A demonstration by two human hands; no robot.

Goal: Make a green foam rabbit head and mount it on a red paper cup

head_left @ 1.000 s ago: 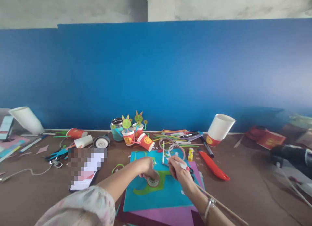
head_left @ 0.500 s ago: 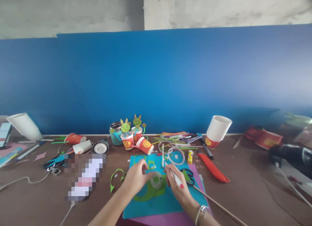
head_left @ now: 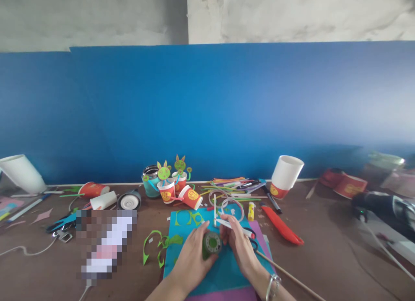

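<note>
My left hand (head_left: 191, 255) is closed around a round roll of clear tape (head_left: 218, 244) and a piece of green paper, which shows behind the roll and through its hole. Both are held above a blue sheet (head_left: 223, 273). My right hand (head_left: 240, 247) grips a white marker (head_left: 228, 224) with a red end, lying nearly flat across the fingers. Its fingertips are close to the roll's right edge; whether they touch it I cannot tell. Dark-handled scissors (head_left: 254, 244) are partly hidden behind this hand. Green paper offcuts (head_left: 152, 244) lie left of my left hand.
Paper cups with green animal faces (head_left: 166, 190) stand behind the sheet. Coloured sticks (head_left: 231, 184), a yellow glue stick (head_left: 251, 211) and a red knife-shaped item (head_left: 282, 225) lie farther back. A wooden rod (head_left: 288, 275) crosses the right front. Stacked white cups (head_left: 287, 173) stand at right.
My left hand has moved right and taken hold of the tape roll and green paper, which lay on the blue sheet. The marker in my right hand has tipped flatter.
</note>
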